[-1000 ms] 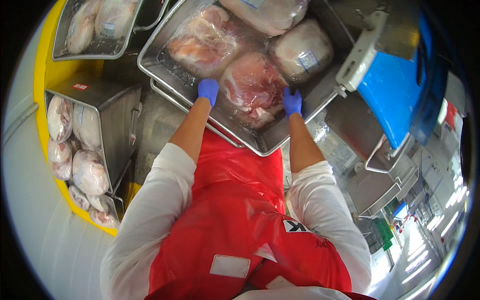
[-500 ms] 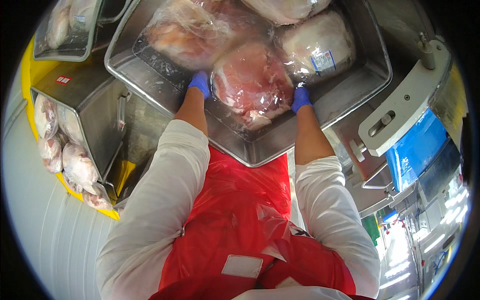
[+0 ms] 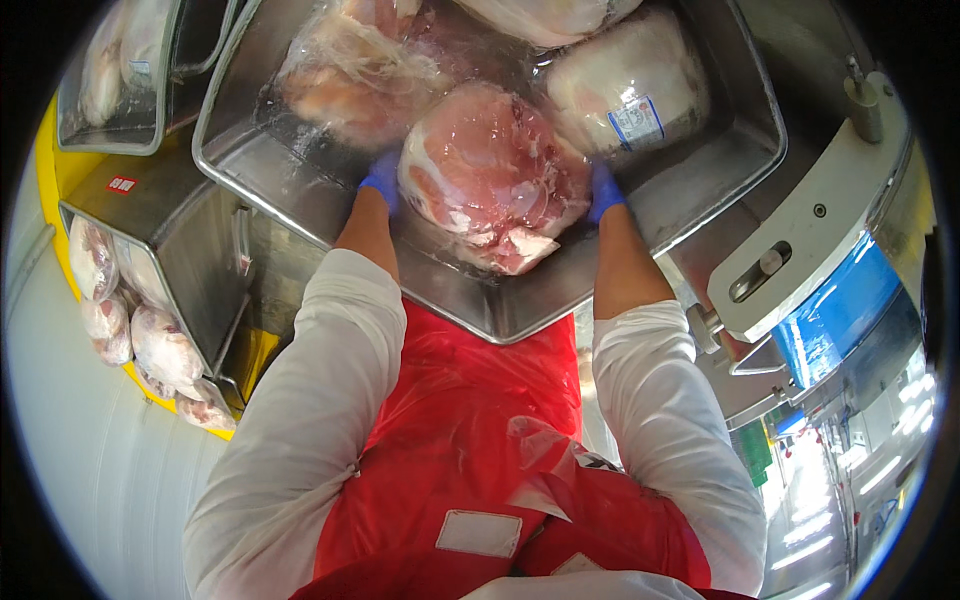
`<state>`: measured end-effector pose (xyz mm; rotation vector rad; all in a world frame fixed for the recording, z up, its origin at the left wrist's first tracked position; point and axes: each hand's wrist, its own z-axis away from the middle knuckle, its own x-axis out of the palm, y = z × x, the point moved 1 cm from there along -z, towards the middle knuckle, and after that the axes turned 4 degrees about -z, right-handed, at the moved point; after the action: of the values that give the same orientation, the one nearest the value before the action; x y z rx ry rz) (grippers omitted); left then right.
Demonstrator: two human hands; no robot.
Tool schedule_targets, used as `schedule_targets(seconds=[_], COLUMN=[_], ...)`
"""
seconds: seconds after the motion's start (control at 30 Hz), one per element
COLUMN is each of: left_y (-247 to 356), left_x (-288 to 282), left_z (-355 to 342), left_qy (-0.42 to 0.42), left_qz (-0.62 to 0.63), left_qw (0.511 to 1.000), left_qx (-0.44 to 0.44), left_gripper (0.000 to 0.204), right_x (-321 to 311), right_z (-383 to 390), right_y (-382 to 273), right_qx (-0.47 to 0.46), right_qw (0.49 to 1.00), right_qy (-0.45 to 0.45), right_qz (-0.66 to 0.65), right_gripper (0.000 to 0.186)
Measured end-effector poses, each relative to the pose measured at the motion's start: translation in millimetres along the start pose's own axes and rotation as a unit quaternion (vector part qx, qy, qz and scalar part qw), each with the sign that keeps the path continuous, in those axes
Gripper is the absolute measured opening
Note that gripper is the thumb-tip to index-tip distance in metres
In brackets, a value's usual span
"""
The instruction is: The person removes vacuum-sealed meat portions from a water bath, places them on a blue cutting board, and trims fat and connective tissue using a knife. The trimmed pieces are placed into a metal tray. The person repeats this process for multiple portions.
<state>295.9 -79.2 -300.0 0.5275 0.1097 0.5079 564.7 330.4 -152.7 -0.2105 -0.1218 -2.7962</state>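
Note:
A deep steel tray (image 3: 712,208) holds water and several large meat pieces. In its near corner, a glossy pink piece (image 3: 488,172) is gripped between my left hand (image 3: 381,182) and my right hand (image 3: 603,190), both in blue gloves, their fingertips partly hidden against its sides and underneath. Behind it on the left is another pink piece (image 3: 350,90) in loose clear plastic. A pale bagged piece (image 3: 620,78) with a label is to the right, and another pale piece (image 3: 540,12) is at the top edge.
A smaller tray (image 3: 158,140) of bagged meat stands upper left. Below it, a steel container (image 3: 200,255) of wrapped meat stands by a yellow edge (image 3: 52,175). At right are a steel machine part with a slot (image 3: 800,270) and a blue panel (image 3: 830,310). My red apron is below the tray.
My hands have moved deeper around the sides of the pink piece, which has shifted slightly left and sits higher out of the water. The view has turned, bringing the tray lower and wider in frame.

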Motion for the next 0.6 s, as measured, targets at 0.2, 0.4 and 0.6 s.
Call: schedule_targets(seconds=[0.2,0.4,0.6], left_y=[266,293,306], left_x=[67,55,27], left_z=[133,183,231], left_qy=[-0.038,-0.004,-0.001], left_qz=[0.313,0.312,0.287], left_qw=[0.922,0.939,0.958], left_qx=[-0.227,-0.143,-0.007], left_gripper=[0.054,0.059,0.052], right_x=[4,25,64], right_z=[8,15,111], right_y=[-2,3,0], right_qx=[-0.048,-0.09,-0.147], right_qw=[0.996,0.975,0.969], right_qy=[-0.045,-0.17,-0.154], right_qz=[-0.065,-0.11,-0.122], right_gripper=[0.062,0.052,0.044])
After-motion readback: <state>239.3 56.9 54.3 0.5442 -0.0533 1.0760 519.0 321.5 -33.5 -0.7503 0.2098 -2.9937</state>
